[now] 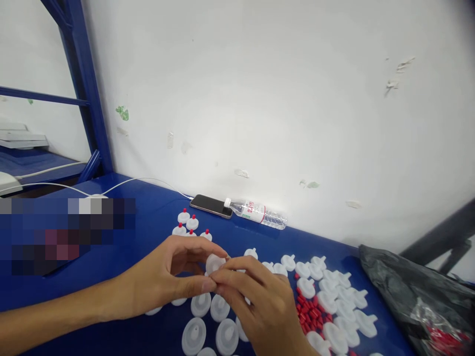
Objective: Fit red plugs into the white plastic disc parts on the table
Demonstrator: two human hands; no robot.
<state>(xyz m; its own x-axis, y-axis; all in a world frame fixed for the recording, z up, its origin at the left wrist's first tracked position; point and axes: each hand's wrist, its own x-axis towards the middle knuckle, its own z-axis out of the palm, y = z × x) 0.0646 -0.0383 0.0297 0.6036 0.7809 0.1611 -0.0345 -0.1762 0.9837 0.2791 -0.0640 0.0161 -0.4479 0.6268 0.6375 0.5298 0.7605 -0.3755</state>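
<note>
Both hands meet over the blue table [148, 222] around one white plastic disc part [214, 263]. My left hand [168, 282] pinches it from the left with thumb and fingers. My right hand [260, 306] comes in from the right, fingertips pressed together at the disc's lower edge; what they pinch is hidden. Several white discs [208, 321] lie under and around the hands. A heap of small red caps [311, 314] sits just right of my right hand. A few discs fitted with red caps [187, 222] stand behind the hands.
A phone [211, 205] on a white cable and a lying water bottle [258, 212] rest against the wall. More white discs [341, 296] spread to the right. A black plastic bag [415, 291] holding red caps lies at far right. Blue shelving [85, 84] stands left.
</note>
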